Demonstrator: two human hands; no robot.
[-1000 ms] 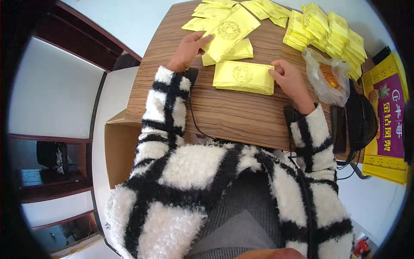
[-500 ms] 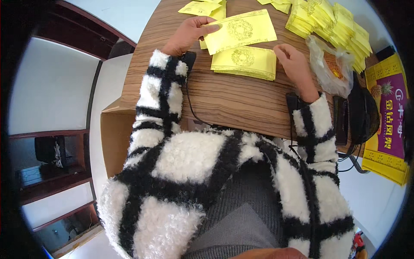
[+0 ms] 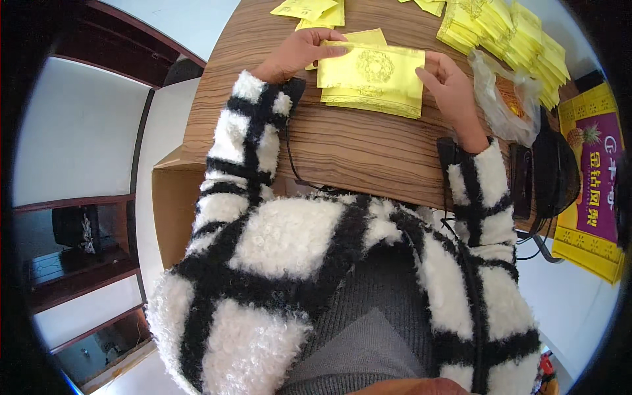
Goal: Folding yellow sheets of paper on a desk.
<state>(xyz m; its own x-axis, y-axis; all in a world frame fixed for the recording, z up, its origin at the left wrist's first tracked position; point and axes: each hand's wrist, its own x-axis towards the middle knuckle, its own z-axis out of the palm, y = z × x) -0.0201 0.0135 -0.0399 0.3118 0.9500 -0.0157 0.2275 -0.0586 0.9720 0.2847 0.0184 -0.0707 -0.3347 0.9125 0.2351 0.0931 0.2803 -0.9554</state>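
Observation:
A yellow printed paper sheet (image 3: 375, 66) with a round dark emblem is stretched level between my two hands. My left hand (image 3: 299, 52) pinches its upper left corner, thumb on top. My right hand (image 3: 449, 85) grips the right edge between thumb and fingers. Just below and partly covered by the sheet lies a stack of like yellow papers (image 3: 382, 108) on the table. Behind the sheet, the edge of another yellow paper (image 3: 365, 37) shows; what it rests on is hidden.
Loose yellow papers (image 3: 304, 8) lie at the far left of the brown wood-grain table (image 3: 355, 155). Thick yellow paper piles (image 3: 500, 39) fill the far right. Beside my right hand sits a clear plastic bag (image 3: 503, 105) with orange contents. A yellow-purple box (image 3: 592, 178) stands beyond.
The sheet has come down and leveled over the stack. My right hand, earlier beside it, now holds its right edge. Another paper's edge now shows behind.

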